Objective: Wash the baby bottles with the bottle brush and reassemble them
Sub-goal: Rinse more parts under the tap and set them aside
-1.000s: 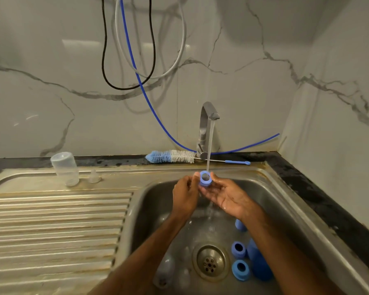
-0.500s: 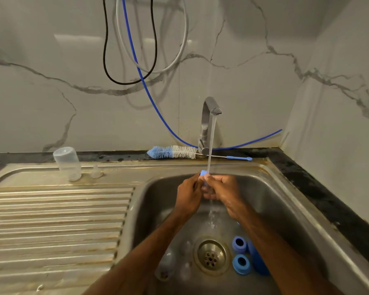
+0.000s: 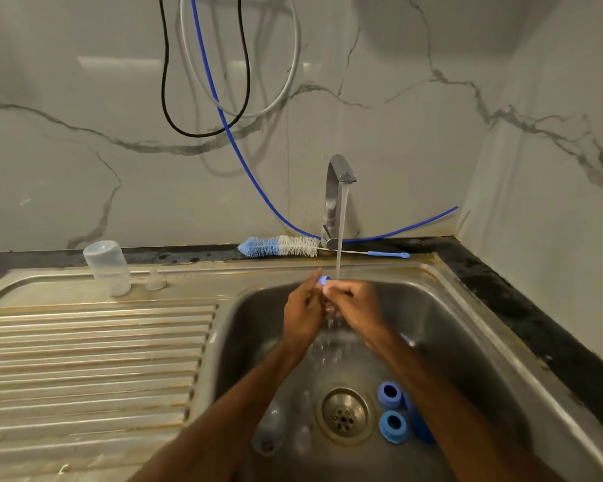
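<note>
left hand (image 3: pixel 303 313): grip pinches blue ring (image 3: pixel 323 280)
right hand (image 3: pixel 355 304): grip grasps ring, under tap (image 3: pixel 332 203) stream to rinse
bottle brush (image 3: pixel 280 246): idle behind sink (image 3: pixel 449 285)

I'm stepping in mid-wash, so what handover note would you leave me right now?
Hands: left hand and right hand both pinch one blue ring under the running tap.
Bottle brush lies on the back ledge, unheld.
Drainboard: clear bottle upside down, teat beside it, likely washed.
Basin: two blue rings right of the drain, another clear bottle left of it.
Left: rinse this ring, wash basin parts, reassemble all.
</note>
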